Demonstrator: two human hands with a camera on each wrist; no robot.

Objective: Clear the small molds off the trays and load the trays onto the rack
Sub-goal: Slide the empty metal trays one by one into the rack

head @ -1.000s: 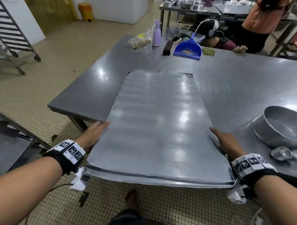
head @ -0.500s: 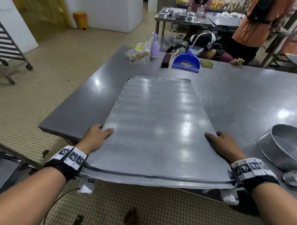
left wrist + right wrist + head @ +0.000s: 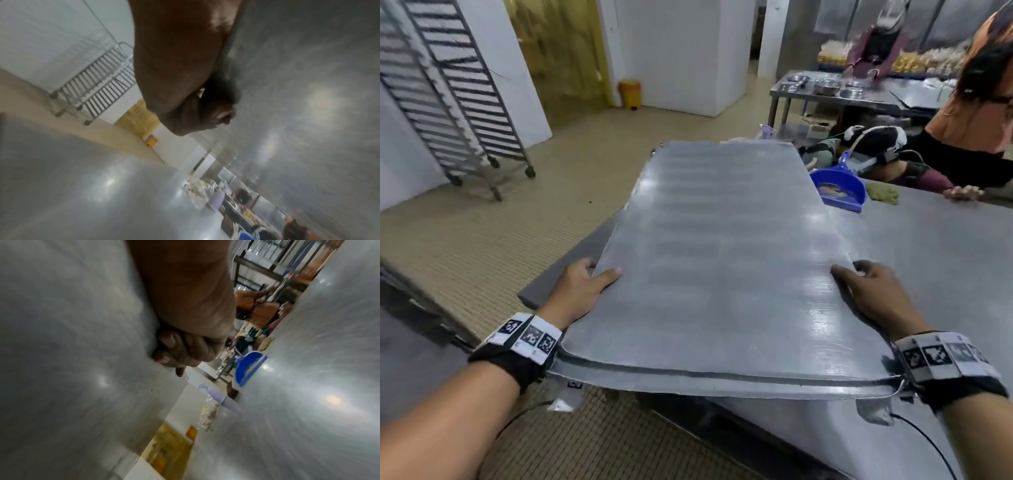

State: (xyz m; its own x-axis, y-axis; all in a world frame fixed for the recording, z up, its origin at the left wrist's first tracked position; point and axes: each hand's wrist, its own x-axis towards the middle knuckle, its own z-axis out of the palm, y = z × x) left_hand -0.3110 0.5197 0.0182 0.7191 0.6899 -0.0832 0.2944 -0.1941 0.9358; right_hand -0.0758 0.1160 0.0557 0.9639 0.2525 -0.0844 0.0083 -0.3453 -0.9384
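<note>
A large flat metal tray (image 3: 722,260) hangs above the steel table (image 3: 935,260), bare on top and tilted with its far end raised. My left hand (image 3: 582,291) grips its left edge, thumb on top and fingers under. My right hand (image 3: 873,294) grips the right edge the same way. In the left wrist view the curled fingers (image 3: 218,113) press the tray's underside (image 3: 308,97). In the right wrist view the fingers (image 3: 176,350) curl under the tray (image 3: 72,353). The wheeled tray rack (image 3: 455,102) stands at the back left by the wall, also seen as the rack (image 3: 96,84). No small molds are in view.
A blue dustpan (image 3: 839,188) and a green cloth (image 3: 883,193) lie on the table beyond the tray. A person in orange (image 3: 976,113) leans on the table's far right. Another table (image 3: 859,92) with bowls stands behind. Tiled floor (image 3: 500,240) stretches left toward the rack.
Both hands have lifted the tray off the table and tipped its far end up. My view has swung up and left, bringing the rack into sight; the pan at right has left the frame.
</note>
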